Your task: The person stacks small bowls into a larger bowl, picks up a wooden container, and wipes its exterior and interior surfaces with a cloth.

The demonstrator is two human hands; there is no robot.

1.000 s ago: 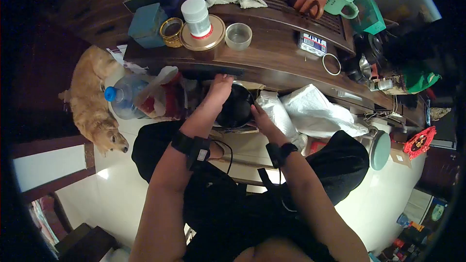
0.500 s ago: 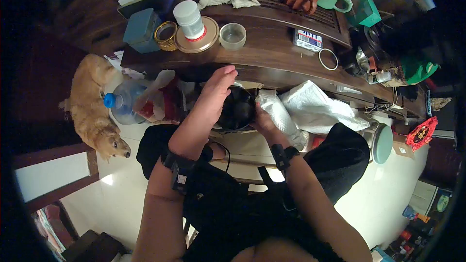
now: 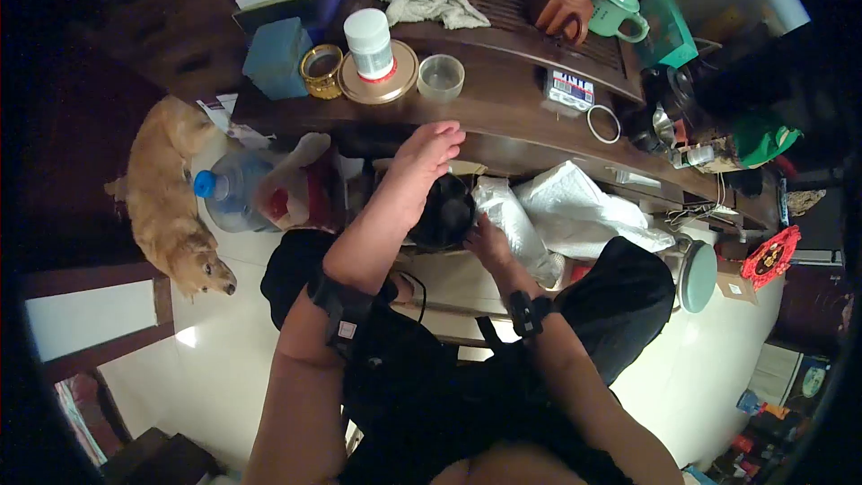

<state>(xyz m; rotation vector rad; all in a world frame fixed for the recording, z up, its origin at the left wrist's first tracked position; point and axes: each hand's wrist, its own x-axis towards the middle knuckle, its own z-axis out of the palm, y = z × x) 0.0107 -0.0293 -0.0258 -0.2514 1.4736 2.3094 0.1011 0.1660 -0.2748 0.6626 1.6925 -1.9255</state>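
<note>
My left hand (image 3: 424,171) is raised at the drawer front, above the left side of a black round container (image 3: 444,214). Its fingers point up and right, held close together, and the palm side is turned away. What it holds, if anything, does not show. Low on the container's right side, my right hand (image 3: 485,241) has its fingers at the rim. Silver padded packaging (image 3: 514,226) lies just right of that hand. The inside of the container is dark, and its contents cannot be made out.
A dog (image 3: 171,202) lies on the floor at the left, beside a large clear bottle (image 3: 235,189). On the table are a white jar (image 3: 369,43), a glass bowl (image 3: 441,78), a brown teapot (image 3: 558,7) and a green pot (image 3: 615,4). A round stool (image 3: 697,277) stands at the right.
The view has shifted slightly. My left hand has moved a little right, its fingers still raised. My right hand stays at the container's rim, slightly lower in view.
</note>
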